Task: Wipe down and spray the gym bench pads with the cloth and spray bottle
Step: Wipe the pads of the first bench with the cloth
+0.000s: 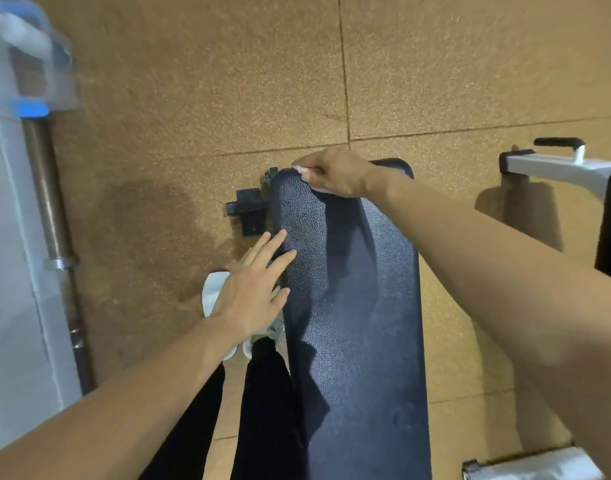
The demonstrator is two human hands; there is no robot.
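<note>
A long black textured bench pad [356,323] runs away from me down the middle of the view. At its far end my right hand [335,173] is closed over a small white cloth [305,174], of which only bits show under the fingers, pressed on the pad's top edge. My left hand [253,289] is flat with fingers spread, its fingertips resting on the pad's left edge. No spray bottle is clearly in view.
The bench's black foot bracket [246,209] sticks out at the far left of the pad. A metal barbell [56,237] and a blurred blue-white object [33,64] lie left. White frame with a black handle [560,161] stands right. My dark-trousered leg and white shoe [214,289] are beside the bench.
</note>
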